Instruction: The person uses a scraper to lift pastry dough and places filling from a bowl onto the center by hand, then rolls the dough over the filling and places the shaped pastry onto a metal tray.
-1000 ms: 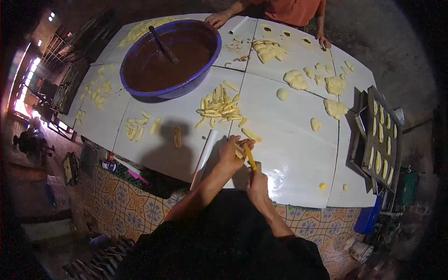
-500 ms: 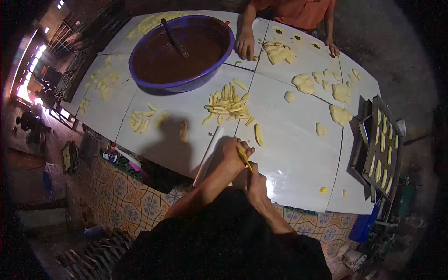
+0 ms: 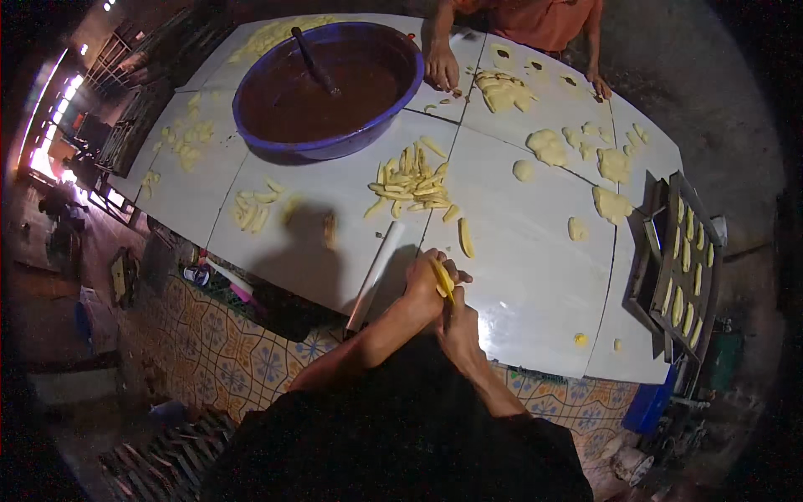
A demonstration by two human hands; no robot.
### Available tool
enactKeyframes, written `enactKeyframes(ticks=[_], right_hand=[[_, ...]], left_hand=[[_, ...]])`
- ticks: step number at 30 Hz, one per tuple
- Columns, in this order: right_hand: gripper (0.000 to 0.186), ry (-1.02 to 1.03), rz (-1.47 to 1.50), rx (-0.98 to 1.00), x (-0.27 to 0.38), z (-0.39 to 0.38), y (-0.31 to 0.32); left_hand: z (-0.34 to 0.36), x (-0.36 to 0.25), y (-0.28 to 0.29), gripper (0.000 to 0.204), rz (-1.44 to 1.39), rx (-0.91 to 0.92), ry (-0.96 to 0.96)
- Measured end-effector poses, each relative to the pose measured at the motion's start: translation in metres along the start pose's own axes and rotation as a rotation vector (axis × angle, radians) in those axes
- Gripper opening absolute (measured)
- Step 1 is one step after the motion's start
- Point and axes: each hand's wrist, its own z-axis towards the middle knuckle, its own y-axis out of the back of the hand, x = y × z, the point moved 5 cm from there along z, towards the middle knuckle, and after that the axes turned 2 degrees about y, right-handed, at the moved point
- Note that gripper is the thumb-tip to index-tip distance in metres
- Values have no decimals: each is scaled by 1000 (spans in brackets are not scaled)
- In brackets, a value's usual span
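White, panelled tabletop (image 3: pixel 527 268) fills the frame's middle. At lower centre, the curled left hand (image 3: pixel 423 283) grasps a slim yellow stick-shaped object (image 3: pixel 442 274), long axis steep, top leaning left, lower end at the right hand (image 3: pixel 457 328), whose grip I cannot tell.

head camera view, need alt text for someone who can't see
A person's hands hold a slim yellow item over a white table. Beyond are piled yellow strips and a purple basin of brown mixture; another person in orange is opposite.
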Motion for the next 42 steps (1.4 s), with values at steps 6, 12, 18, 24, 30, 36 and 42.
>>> enactKeyframes(ticks=[6,12,18,24,30,36,42], right_hand=[[51,-6,-41,51,-5,-2,-3],[55,23,-22,-5,1,0,-3],[56,-118,35,92,-6,1,-6],[69,32,10,87,8,12,-4],[33,-147,99,117,9,17,-2],[19,-102,182,-114,-3,8,10],[30,-180,263,-131,-3,26,14]], left_hand=[[-1,-2,-4,27,-23,12,-13],[-18,-6,-16,34,-3,198,-79],[-22,-10,-25,55,124,287,-23],[-17,-17,-23,64,296,329,-195],[8,-25,4,51,-8,209,-21],[16,-39,13,31,-101,233,61],[12,-21,16,24,29,270,116]])
